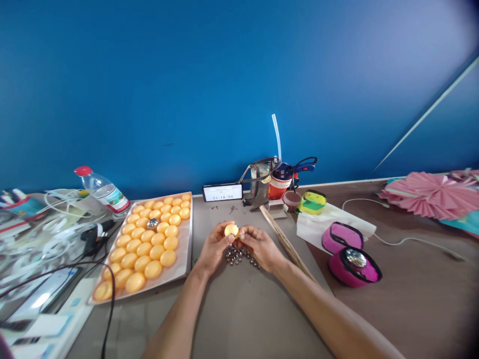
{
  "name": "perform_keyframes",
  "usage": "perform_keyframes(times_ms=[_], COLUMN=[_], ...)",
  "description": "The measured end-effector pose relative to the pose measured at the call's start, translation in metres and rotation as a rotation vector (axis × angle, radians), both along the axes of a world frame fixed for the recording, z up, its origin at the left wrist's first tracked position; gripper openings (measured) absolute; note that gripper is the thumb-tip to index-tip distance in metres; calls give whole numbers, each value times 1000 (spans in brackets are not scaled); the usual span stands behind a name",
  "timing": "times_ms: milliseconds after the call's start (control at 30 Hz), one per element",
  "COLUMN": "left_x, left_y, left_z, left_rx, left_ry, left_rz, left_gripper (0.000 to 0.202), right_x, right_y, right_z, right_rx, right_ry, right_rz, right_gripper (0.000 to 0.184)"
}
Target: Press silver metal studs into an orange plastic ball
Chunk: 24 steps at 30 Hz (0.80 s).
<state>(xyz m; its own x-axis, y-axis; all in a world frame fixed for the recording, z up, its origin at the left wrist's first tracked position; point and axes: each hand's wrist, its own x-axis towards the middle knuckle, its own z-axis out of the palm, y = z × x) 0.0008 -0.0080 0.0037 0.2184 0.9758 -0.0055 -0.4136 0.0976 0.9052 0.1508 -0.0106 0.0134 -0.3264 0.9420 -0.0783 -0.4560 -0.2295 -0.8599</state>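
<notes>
The grey work surface (243, 314) is the base of the station; the tray (182, 259), loaded with orange-yellow balls (142, 263), rests on it and serves as reference for position. Both hands are to the right of the tray: the left hand (214, 247) is the nearer to it, the right hand (264, 248) the farther. One yellow ball (231, 230) is to the right of the tray, between the two hands. Its outline is round; no long axis is apparent. The left thumb and fingers grasp the ball from its tray side. The right thumb and index finger are drawn together at its opposite edge; whether they pinch the edge or a small part cannot be determined. Small metallic beads (234, 255), also to the right of the tray, lie loose below the fingertips.
</notes>
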Motion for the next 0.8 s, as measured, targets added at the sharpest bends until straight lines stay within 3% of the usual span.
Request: perform_keyframes(times_ms=[467, 633, 800], left_x=[4, 8, 7], left_y=[-4, -5, -4], left_z=[4, 7, 6], left_rx=[83, 78, 63], left_ry=[207, 230, 172], left_rz=[112, 128, 103], left_gripper=[38, 40, 40], right_x=[-1, -4, -7], right_y=[0, -2, -1], right_z=[-7, -2, -1], right_rx=[29, 26, -18], right_ry=[-116, -197, -90], right_rz=[-65, -132, -161], right_gripper=[18, 17, 24])
